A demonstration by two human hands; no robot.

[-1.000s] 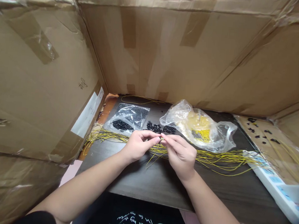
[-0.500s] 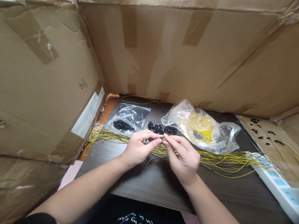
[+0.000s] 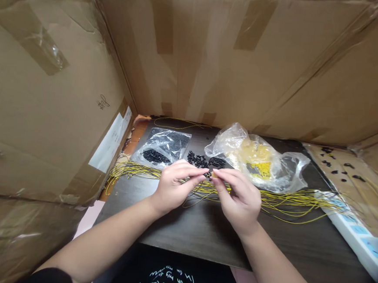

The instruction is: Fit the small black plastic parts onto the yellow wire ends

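Left hand [image 3: 174, 186] and right hand [image 3: 238, 202] have drawn slightly apart at centre. Left fingertips [image 3: 202, 172] pinch a small black part [image 3: 208, 175]; right fingers seem to grip a yellow wire end [image 3: 215, 175]. Yellow wire bundle [image 3: 289, 201] extends toward 3 o'clock; loose black parts [image 3: 198, 160] lie at 12 o'clock.
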